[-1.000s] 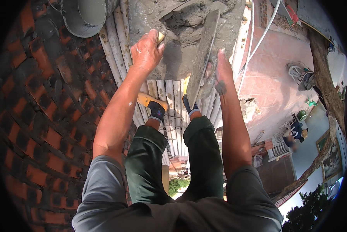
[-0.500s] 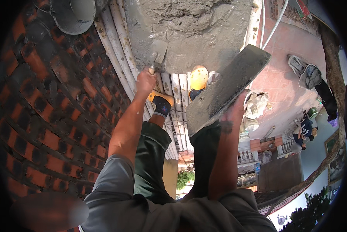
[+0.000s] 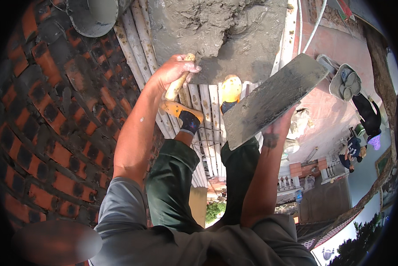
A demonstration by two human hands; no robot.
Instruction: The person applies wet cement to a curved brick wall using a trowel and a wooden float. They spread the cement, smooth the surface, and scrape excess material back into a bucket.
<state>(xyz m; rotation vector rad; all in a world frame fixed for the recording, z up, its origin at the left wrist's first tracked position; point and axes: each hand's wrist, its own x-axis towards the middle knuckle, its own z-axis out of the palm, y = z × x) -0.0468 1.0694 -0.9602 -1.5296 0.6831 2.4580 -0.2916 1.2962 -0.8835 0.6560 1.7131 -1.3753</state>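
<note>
My left hand [image 3: 176,72] is wrapped round the pale wooden handle [image 3: 176,88] of a trowel, above the near edge of the wet grey mortar [image 3: 216,26]. The trowel's blade cannot be made out now. A flat rectangular mortar board [image 3: 276,99], smeared with a thin grey film, lies across my right hand [image 3: 282,120]. That hand grips it from beneath, and its fingers are mostly hidden by the board. The board is tilted, its upper corner to the right of the mortar heap.
Pale poles [image 3: 207,104] form the platform under my yellow shoes [image 3: 231,88]. A brick wall [image 3: 61,155] with mortar joints rises on the left. A grey bucket [image 3: 94,17] hangs at upper left. Far below right are people [image 3: 353,150] and a cart [image 3: 345,82].
My left hand has lifted and turned the trowel; its blade, visible on the mortar before, no longer shows. A dark hollow now shows in the mortar. The board has shifted slightly right.
</note>
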